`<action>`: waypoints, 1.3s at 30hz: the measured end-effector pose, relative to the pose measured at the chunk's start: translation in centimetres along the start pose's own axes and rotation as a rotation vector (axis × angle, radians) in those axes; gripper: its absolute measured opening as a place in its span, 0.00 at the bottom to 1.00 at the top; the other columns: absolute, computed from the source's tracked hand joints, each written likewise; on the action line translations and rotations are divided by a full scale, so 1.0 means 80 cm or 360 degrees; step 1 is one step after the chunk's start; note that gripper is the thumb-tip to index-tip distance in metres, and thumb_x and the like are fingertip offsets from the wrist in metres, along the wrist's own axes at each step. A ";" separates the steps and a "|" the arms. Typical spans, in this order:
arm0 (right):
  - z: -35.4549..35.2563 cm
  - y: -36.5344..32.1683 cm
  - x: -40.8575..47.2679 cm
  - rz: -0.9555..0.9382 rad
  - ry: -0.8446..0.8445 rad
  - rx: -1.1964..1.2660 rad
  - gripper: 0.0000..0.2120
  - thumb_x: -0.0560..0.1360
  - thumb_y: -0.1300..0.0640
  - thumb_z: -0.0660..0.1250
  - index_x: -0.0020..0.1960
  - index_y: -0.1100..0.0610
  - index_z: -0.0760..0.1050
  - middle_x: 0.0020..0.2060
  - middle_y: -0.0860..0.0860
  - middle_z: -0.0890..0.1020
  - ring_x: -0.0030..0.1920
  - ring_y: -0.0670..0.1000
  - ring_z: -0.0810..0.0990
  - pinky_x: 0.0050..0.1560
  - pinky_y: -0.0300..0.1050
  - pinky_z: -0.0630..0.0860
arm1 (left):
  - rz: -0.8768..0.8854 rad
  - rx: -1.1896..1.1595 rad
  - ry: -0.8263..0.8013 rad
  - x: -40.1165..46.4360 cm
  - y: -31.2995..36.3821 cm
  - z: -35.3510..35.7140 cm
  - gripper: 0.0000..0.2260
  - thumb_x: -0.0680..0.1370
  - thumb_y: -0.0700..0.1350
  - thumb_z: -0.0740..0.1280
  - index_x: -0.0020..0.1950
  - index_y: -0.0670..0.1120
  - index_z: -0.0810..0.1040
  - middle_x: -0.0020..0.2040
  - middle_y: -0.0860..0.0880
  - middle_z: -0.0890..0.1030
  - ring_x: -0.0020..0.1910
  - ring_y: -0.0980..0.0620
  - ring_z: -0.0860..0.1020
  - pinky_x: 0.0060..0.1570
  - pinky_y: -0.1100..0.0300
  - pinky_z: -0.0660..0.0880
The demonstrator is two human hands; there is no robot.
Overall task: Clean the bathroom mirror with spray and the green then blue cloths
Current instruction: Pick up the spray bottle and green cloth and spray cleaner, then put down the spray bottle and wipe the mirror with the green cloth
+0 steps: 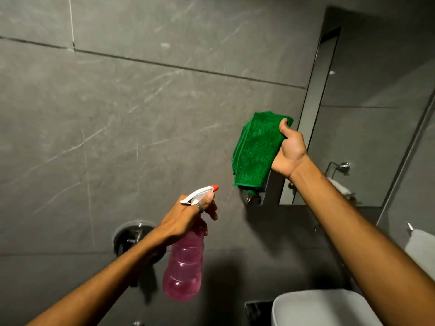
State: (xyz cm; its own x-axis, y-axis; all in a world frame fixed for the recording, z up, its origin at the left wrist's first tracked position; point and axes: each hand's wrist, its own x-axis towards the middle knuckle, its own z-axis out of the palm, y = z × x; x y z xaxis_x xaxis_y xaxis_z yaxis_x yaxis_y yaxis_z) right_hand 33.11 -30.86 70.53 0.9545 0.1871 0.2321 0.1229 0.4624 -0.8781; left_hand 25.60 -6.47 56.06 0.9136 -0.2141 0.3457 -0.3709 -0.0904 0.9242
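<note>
My left hand (188,217) grips the neck of a pink spray bottle (183,267) with a white trigger head and a red nozzle, held in front of the grey tiled wall and pointing up and to the right. My right hand (290,150) is raised higher and holds a folded green cloth (255,149), which hangs down just left of the mirror's edge. The bathroom mirror (376,128) fills the right side and reflects a grey wall and a towel holder. No blue cloth is in view.
A dark metal wall fitting (131,236) sits below my left forearm. A small metal bracket (253,198) sticks out under the green cloth. A white basin (324,309) lies at the bottom right, and a white towel (421,250) hangs at the right edge.
</note>
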 end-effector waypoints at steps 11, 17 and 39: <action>-0.006 0.234 -0.113 0.0604 -0.0057 0.0211 0.32 0.83 0.38 0.47 0.73 0.59 0.70 0.72 0.60 0.74 0.72 0.61 0.73 0.70 0.64 0.71 | -0.0991 -0.0272 0.0720 -0.235 -0.259 -0.004 0.17 0.82 0.42 0.68 0.71 0.44 0.77 0.55 0.46 0.81 0.54 0.50 0.77 0.53 0.62 0.75; -0.041 0.399 -0.193 0.0979 0.0127 0.0330 0.30 0.83 0.38 0.50 0.68 0.58 0.76 0.68 0.57 0.79 0.69 0.60 0.77 0.65 0.63 0.76 | -0.1449 -0.0173 0.1122 -0.362 -0.360 -0.001 0.20 0.80 0.34 0.68 0.72 0.33 0.74 0.69 0.32 0.78 0.67 0.40 0.78 0.74 0.43 0.70; -0.083 0.510 -0.273 0.1075 0.0384 0.0526 0.27 0.83 0.40 0.51 0.65 0.55 0.80 0.64 0.56 0.83 0.64 0.58 0.81 0.60 0.60 0.80 | -0.1344 0.0384 0.1085 -0.438 -0.441 0.031 0.33 0.76 0.39 0.74 0.79 0.36 0.66 0.82 0.39 0.62 0.85 0.41 0.51 0.82 0.42 0.55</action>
State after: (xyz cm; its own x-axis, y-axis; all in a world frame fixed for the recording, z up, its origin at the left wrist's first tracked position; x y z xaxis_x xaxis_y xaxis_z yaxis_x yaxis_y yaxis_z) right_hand 19.08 -21.83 26.85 0.8308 0.3437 -0.4377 -0.5557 0.5565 -0.6177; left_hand 6.27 1.85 10.93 0.7608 0.5784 -0.2944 0.4583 -0.1576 0.8747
